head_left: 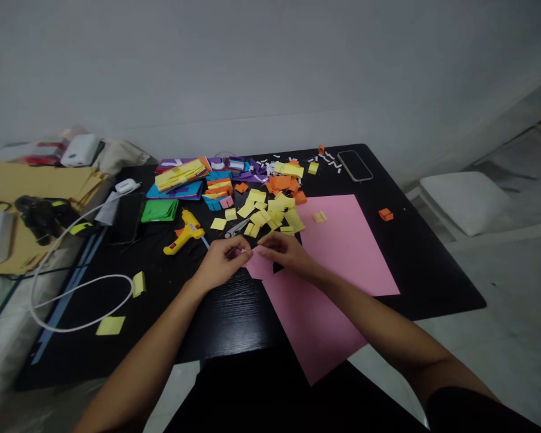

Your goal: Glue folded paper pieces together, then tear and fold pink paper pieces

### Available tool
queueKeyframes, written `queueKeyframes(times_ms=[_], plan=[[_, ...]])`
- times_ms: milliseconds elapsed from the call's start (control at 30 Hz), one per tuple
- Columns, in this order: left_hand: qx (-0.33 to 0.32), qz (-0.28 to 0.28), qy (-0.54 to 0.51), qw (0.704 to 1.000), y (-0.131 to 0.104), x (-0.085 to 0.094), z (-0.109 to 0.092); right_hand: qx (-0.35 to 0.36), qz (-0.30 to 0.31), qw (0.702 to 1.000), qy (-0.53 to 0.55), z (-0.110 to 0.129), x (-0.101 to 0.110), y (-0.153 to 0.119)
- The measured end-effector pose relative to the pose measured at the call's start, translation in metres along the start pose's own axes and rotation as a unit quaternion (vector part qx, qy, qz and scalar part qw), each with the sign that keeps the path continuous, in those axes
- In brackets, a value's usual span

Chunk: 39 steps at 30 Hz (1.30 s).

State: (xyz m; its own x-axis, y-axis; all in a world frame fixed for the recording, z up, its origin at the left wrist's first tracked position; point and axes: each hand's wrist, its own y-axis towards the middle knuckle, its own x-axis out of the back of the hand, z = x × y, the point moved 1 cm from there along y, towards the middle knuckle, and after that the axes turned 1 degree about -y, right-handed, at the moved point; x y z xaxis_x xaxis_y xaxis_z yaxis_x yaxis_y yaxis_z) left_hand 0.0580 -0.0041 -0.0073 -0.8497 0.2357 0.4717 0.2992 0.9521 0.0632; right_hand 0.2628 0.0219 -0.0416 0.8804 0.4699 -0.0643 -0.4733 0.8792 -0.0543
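Note:
Between my two hands is a small piece of pink paper (258,266), pinched along its far edge. My left hand (223,258) grips its left side with thumb and fingers together. On the other side, the thumb and fingertips of my right hand (288,252) close on the same piece. A large sheet of pink paper (347,246) lies under my right forearm and reaches past the table's front edge. Just beyond my hands lie a pile of small yellow paper pieces (270,210) and partly covered scissors (237,228).
A yellow glue gun (184,233) lies left of my hands. Behind it are green paper (160,210) and stacked coloured strips (180,175). A phone (354,165) rests at the back right of the black table (225,319). A white cable (83,282) loops at left.

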Motion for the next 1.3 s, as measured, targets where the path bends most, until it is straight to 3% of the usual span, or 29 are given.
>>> queueKeyframes(times_ms=[267,533,667,800,1033,1200,1300], plan=[[0.027,-0.018,-0.092,0.995,-0.001,-0.008,0.005,0.014,-0.037,0.999,-0.01,0.001,0.002,-0.002],[-0.01,-0.043,-0.113,0.993,0.001,-0.008,0.001,0.02,-0.049,0.998,0.013,0.004,0.003,-0.002],[-0.016,-0.039,-0.095,0.995,0.001,-0.005,0.0,-0.009,-0.058,0.998,0.031,0.009,0.005,-0.004],[-0.038,-0.055,-0.028,0.997,-0.001,-0.004,0.001,-0.044,-0.04,0.992,0.114,0.01,0.002,-0.005],[-0.103,-0.065,0.052,0.991,-0.006,-0.004,-0.003,-0.02,-0.058,0.995,0.085,0.002,-0.002,-0.002],[-0.08,-0.066,0.047,0.993,-0.005,-0.005,-0.001,0.014,-0.071,0.996,0.046,0.0,-0.003,-0.004],[-0.051,-0.038,0.045,0.997,-0.003,-0.005,0.001,0.023,-0.07,0.997,0.036,0.001,-0.004,-0.006]])
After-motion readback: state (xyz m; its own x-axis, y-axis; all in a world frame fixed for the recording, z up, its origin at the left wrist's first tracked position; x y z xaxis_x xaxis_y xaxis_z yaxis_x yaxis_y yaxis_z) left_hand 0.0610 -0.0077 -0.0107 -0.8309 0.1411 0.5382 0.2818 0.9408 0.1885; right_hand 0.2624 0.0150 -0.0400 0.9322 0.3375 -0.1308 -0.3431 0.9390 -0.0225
